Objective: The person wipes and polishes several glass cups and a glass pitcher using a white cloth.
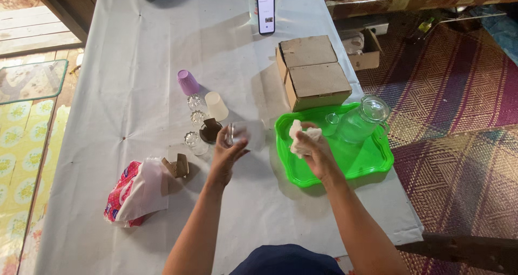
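Your left hand [226, 151] holds a clear drinking glass [245, 133] up off the table [135, 64], its grip wrapped around one side of the glass so the rest stays exposed; the glass sits just left of the green tray [372, 162] and above the white table cover. Your right hand [315, 148] has its grip bunched tight on a crumpled white tissue [298, 137], held beside the glass over the tray's near left corner, which puts the wad close to the glass. On the tray behind that hand stands a clear glass pitcher [364, 118] with a lid, and a small clear glass [331, 119] sits just beside it on the green surface. Left of your left hand, a loose row of cups runs away from you: an upturned purple cup [188, 82], a pale cream cup [216, 106], a dark brown cup [210, 131], and three small clear glasses [193, 140] lined up between them, all near one another. Nearer to you lies a red and white tissue packet [135, 191] with a sheet pulled out of it, and a brown cardboard piece [177, 166] touching its right edge. Beyond the tray rests a closed cardboard box [313, 73], and farther still a smartphone [266, 14] stands propped with its screen lit, facing you.
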